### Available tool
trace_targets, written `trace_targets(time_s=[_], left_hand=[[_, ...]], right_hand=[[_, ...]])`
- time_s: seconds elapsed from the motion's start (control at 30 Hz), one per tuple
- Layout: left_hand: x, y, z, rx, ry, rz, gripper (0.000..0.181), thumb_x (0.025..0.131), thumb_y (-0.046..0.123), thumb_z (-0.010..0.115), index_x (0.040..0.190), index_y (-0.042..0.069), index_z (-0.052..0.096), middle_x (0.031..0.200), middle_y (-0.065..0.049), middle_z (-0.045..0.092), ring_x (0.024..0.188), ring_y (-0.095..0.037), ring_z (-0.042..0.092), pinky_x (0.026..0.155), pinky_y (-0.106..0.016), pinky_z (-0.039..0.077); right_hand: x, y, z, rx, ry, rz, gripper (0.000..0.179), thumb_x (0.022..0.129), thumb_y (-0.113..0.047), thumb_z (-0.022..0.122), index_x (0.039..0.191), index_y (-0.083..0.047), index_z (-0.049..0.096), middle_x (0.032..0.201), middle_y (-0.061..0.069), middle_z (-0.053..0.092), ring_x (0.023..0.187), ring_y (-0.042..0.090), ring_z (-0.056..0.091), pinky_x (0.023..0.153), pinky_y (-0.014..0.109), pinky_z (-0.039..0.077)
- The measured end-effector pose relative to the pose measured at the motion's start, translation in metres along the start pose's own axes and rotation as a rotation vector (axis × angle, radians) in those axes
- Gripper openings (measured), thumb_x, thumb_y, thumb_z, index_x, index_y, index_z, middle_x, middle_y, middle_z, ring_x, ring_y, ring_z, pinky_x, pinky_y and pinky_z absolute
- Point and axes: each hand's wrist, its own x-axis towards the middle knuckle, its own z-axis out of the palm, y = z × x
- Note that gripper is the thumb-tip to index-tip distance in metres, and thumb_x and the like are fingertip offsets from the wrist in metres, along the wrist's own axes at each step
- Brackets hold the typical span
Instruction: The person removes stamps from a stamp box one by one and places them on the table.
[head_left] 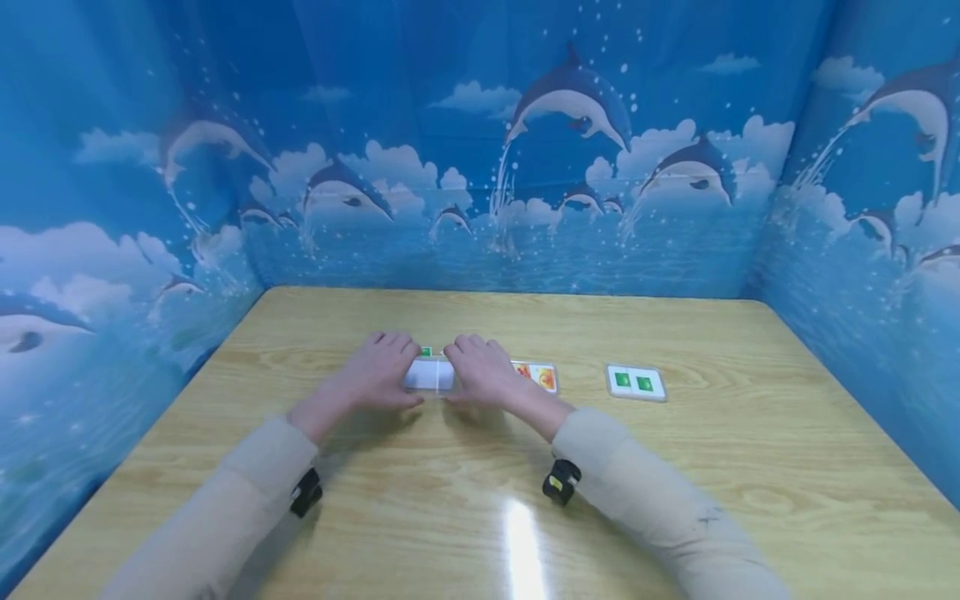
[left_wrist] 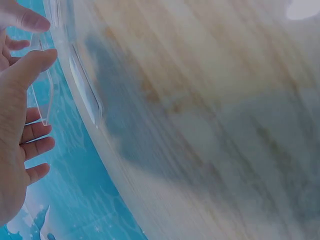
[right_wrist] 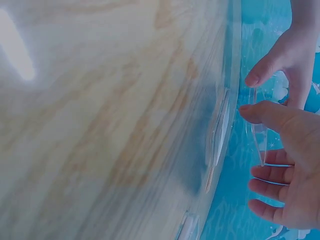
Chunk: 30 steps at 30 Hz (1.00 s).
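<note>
My left hand (head_left: pixel 382 371) and right hand (head_left: pixel 480 371) hold a clear, thin plastic piece (right_wrist: pixel 258 142) between them, one at each end. Thumbs grip its near edge while the fingers lie on the far side. Both wrist views show it raised off the table. Below it lies a flat clear-edged case (left_wrist: pixel 86 90), and a pale white surface (head_left: pixel 429 374) shows between my hands. Just right of the right hand, which partly covers it, is a card case (head_left: pixel 545 377) with red and orange pictures. A small green patch (head_left: pixel 426 351) peeks out behind the left fingers.
Farther right on the wooden table (head_left: pixel 450 517) lies a clear-framed white card (head_left: pixel 636 382) with two green squares. Dolphin-printed blue curtains (head_left: pixel 480 167) enclose the back and sides. Black wrist cameras (head_left: pixel 561 482) sit under both sleeves.
</note>
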Motion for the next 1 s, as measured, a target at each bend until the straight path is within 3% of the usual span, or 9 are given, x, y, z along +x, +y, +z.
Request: trace_targets(time_s=[0.47,0.7,1.0], left_hand=[[0.008,-0.015,0.001,-0.031,-0.08,-0.002,0.062,0.071,0.046,0.073,0.11,0.001,0.056,0.104,-0.011,0.054,0.097,-0.026,0.05,0.088,-0.046,0.042],[0.011,-0.016,0.004,-0.029,-0.144,-0.01,0.063,0.072,0.048,0.07,0.113,0.002,0.055,0.11,-0.012,0.054,0.103,-0.027,0.049,0.093,-0.049,0.038],[0.014,-0.017,0.009,-0.038,-0.165,-0.025,0.06,0.071,0.046,0.069,0.111,0.003,0.055,0.107,-0.011,0.053,0.1,-0.027,0.049,0.093,-0.049,0.037]], right_hand=[[0.018,-0.001,0.01,0.109,-0.055,0.054,0.064,0.075,-0.042,0.073,0.122,-0.005,0.052,0.108,0.006,0.052,0.094,0.018,0.045,0.075,0.03,0.04],[0.022,-0.003,0.016,0.041,-0.103,0.051,0.062,0.076,-0.047,0.067,0.121,-0.007,0.051,0.11,0.006,0.051,0.1,0.019,0.044,0.083,0.035,0.038],[0.024,-0.006,0.015,0.009,-0.119,0.068,0.062,0.075,-0.049,0.066,0.12,-0.008,0.051,0.108,0.006,0.048,0.099,0.02,0.04,0.087,0.037,0.035]])
